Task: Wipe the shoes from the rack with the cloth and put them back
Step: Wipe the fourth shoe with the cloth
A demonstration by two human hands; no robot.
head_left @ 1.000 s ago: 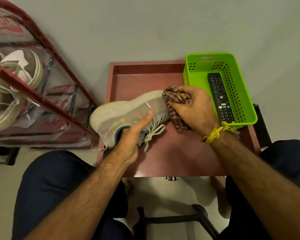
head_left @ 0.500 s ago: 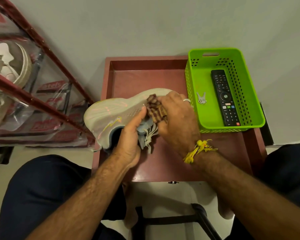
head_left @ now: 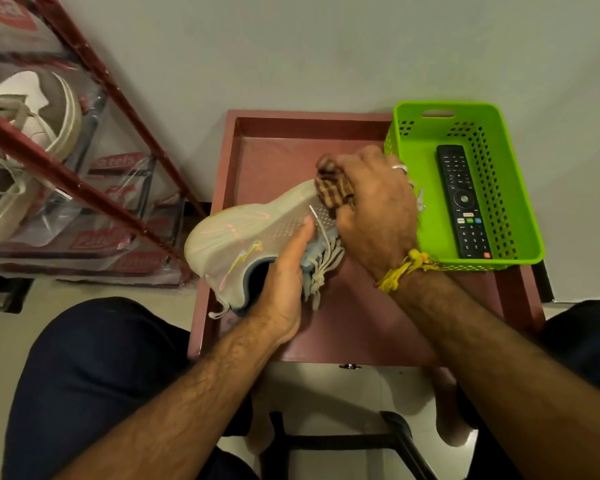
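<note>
We saw a pale sneaker (head_left: 257, 230) lying on its side at the left edge of a reddish-brown tray table (head_left: 361, 323), its heel hanging out past that edge and its toe pointing toward the table's middle. The left hand (head_left: 284, 289) gripped the sneaker at its opening, thumb laid along the upper beside the loose laces. The right hand (head_left: 374, 216) held a bunched checked cloth (head_left: 333, 188) and pressed it against the toe; a ring showed on one finger and a yellow thread was tied around the wrist. In the table's far right corner sat a green perforated basket (head_left: 520, 209) holding a black remote (head_left: 463, 199); we could not read its coloured buttons. Off the table to the left stood a red-framed shoe rack (head_left: 94, 199) wrapped in clear plastic printed with red lettering, of which only "tels" was legible, with a white shoe (head_left: 32, 109) on its shelf.
</note>
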